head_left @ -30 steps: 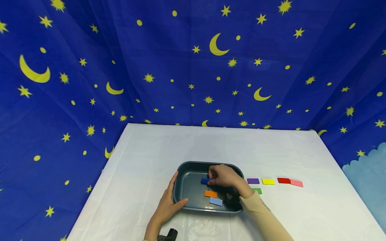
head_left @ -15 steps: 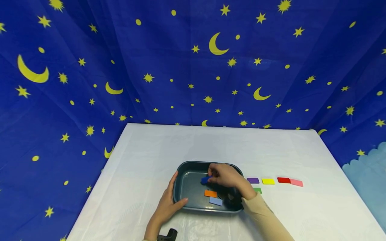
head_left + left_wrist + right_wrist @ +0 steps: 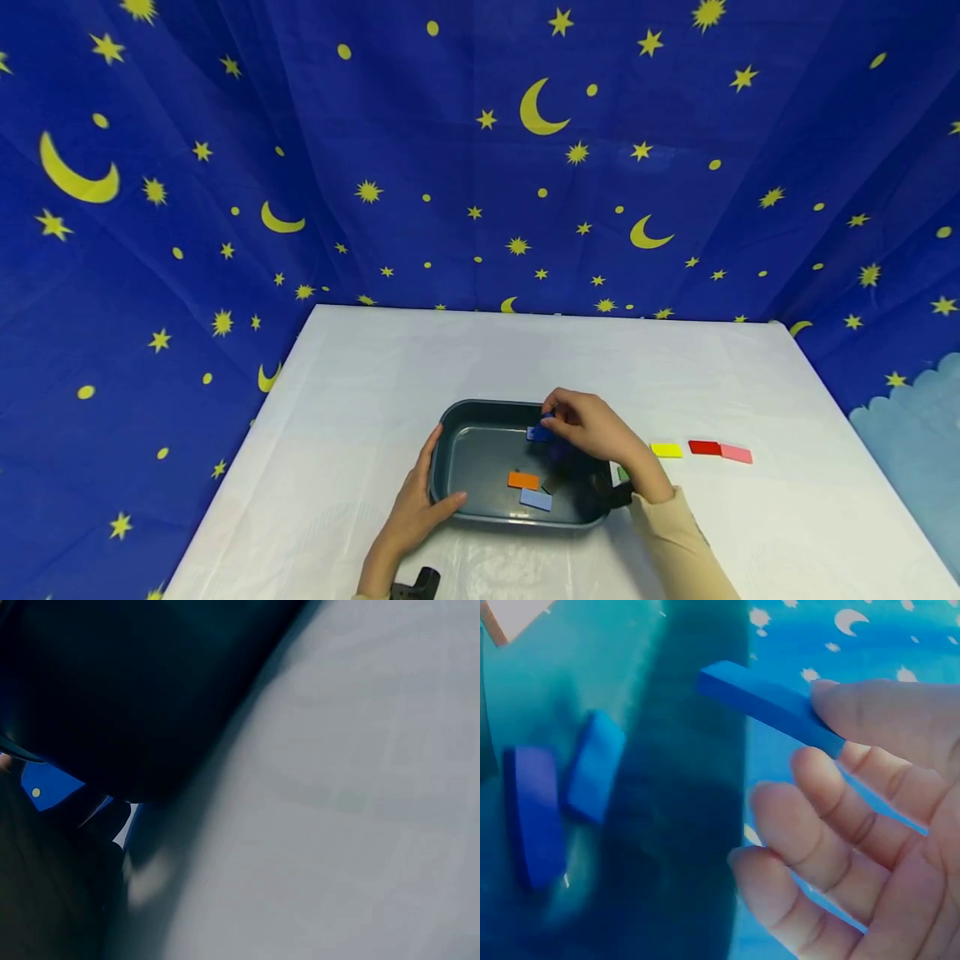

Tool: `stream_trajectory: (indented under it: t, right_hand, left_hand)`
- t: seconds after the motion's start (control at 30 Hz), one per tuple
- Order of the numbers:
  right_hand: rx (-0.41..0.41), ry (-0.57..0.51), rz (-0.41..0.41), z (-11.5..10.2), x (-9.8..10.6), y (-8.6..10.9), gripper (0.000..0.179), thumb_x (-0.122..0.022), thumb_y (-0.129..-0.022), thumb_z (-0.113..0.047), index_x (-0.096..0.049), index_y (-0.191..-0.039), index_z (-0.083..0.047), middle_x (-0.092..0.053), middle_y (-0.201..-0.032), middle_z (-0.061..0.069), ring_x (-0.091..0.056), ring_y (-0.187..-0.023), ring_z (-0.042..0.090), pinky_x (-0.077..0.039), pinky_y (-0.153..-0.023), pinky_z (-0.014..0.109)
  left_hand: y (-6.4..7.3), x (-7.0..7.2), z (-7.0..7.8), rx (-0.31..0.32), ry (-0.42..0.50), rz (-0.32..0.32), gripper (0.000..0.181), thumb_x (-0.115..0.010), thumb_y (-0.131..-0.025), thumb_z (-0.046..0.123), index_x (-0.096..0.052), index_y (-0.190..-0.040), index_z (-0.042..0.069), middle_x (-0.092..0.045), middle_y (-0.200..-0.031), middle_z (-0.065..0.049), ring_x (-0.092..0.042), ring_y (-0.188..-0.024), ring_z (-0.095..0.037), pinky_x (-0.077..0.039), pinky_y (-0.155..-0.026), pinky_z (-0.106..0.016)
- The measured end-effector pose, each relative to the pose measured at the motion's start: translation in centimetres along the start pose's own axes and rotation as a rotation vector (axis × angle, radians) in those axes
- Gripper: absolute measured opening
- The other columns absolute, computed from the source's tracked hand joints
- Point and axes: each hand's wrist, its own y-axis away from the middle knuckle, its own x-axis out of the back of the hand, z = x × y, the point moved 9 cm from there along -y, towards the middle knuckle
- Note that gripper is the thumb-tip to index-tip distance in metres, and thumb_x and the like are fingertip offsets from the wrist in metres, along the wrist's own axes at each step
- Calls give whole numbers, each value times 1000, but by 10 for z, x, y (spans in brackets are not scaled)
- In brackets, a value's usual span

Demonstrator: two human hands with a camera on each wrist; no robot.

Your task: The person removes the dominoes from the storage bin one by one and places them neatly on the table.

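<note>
My right hand (image 3: 596, 425) pinches a dark blue rectangular block (image 3: 769, 709) between thumb and fingers, above the right rear part of a dark grey tray (image 3: 480, 521). Beneath that hand, a blue block (image 3: 596, 766) and a purple block (image 3: 538, 817) lie in the tray, mostly in shadow in the head view. My left hand (image 3: 411, 508) holds the tray at its near left corner, thumb over the front rim and fingers along the outer side. Inside the tray an orange block (image 3: 523, 480) touches a light blue block (image 3: 536, 500).
Right of the tray, a yellow block (image 3: 666, 450), a red block (image 3: 704, 447) and a pink block (image 3: 737, 454) lie on the white table (image 3: 360, 375). A green block (image 3: 622, 474) shows partly beside my right wrist. A blue star-patterned curtain (image 3: 420, 150) hangs behind.
My right hand has moved right and toward the back of the tray with the blue block. Its wrist area now covers where a purple block lay on the table. My left hand stays put.
</note>
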Motion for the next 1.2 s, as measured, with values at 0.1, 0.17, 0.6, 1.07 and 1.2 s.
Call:
stream_trajectory:
  t: [0.1,0.17,0.6,1.07,1.2]
  right_hand:
    - [-30,-16,96,6,18,9,6,-66,-90,-15,-63,-95,-13,-52,-72,-8,-47,-60,9,-42,-55,26]
    - [-54,-29,154,10,29,17,6,-66,-90,-14,-64,-96,-13,-52,-73,-6,-48,-61,11,-42,-55,26]
    - [-225,-161,464,21,79,71,11,-63,-90,-3,-62,-101,2,-54,-73,10,-50,-56,15,-44,-48,25]
    - [-392,-211,562,96,69,137,20,-59,-94,-10,-60,-107,5,-57,-77,16,-54,-57,17,-46,-50,30]
    - [-458,-217,560,72,74,142,16,-59,-93,-2,-59,-104,10,-57,-73,12,-52,-55,18,-44,-49,28]
  left_hand:
    - [0,0,0,1,2,0,95,-73,-77,31,-14,-151,40,-22,-154,-5,-29,-133,-38,-27,-95,-68]
    - [0,0,1,3,5,1,94,-73,-77,32,-15,-151,40,-23,-154,-6,-31,-132,-38,-27,-95,-67]
    - [-1,0,2,-16,19,-5,94,-72,-78,31,-14,-151,39,-21,-155,-4,-29,-133,-38,-26,-95,-68]
    - [-2,0,-1,-3,21,0,95,-72,-77,31,-14,-151,40,-24,-154,-7,-32,-131,-38,-28,-94,-67]
    - [-2,-1,-2,-2,18,-1,95,-72,-77,30,-14,-151,40,-23,-154,-6,-32,-132,-38,-27,-95,-68]
